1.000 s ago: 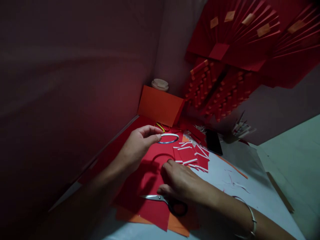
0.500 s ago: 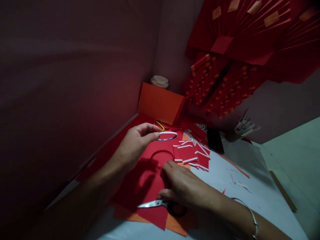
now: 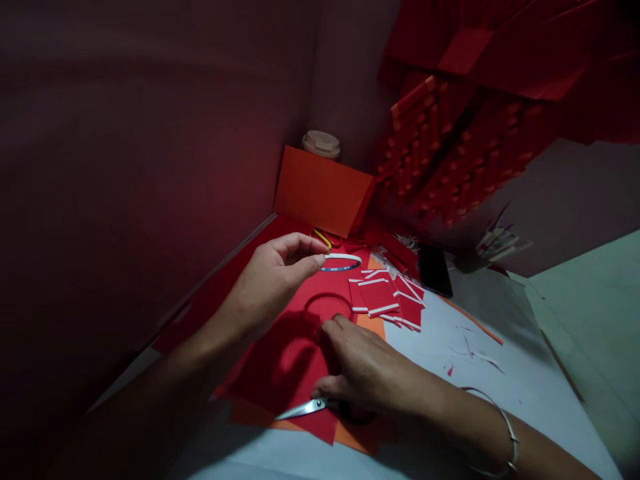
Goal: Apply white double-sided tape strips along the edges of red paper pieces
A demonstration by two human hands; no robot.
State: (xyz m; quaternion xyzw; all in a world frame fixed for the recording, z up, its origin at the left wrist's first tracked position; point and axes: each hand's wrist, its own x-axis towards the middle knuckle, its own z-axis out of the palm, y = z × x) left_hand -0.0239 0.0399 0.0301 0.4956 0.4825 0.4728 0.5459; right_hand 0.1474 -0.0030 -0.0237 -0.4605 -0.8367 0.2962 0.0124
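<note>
My left hand (image 3: 273, 280) pinches a thin white ring (image 3: 344, 262) with a blue inner edge and holds it a little above the red paper sheet (image 3: 290, 360). My right hand (image 3: 363, 367) rests on that sheet with its fingers curled, fingertips at a curved cut in the paper. Scissors (image 3: 313, 408) lie under its thumb side, the blades pointing left and the handles hidden by the hand. A silver bangle (image 3: 500, 427) circles the right wrist.
Several small red cards with white strips (image 3: 385, 300) lie fanned beyond the hands. A dark phone (image 3: 435, 270), an upright orange-red folded sheet (image 3: 323, 190), a round lid (image 3: 321, 143) and hanging red paper decorations (image 3: 450, 153) fill the back. Paper scraps (image 3: 470, 350) dot the white tabletop.
The view has tilted downward a little. Both hands stay nearly in place; the left hand keeps the ring, and the right hand has shifted slightly over the scissors.
</note>
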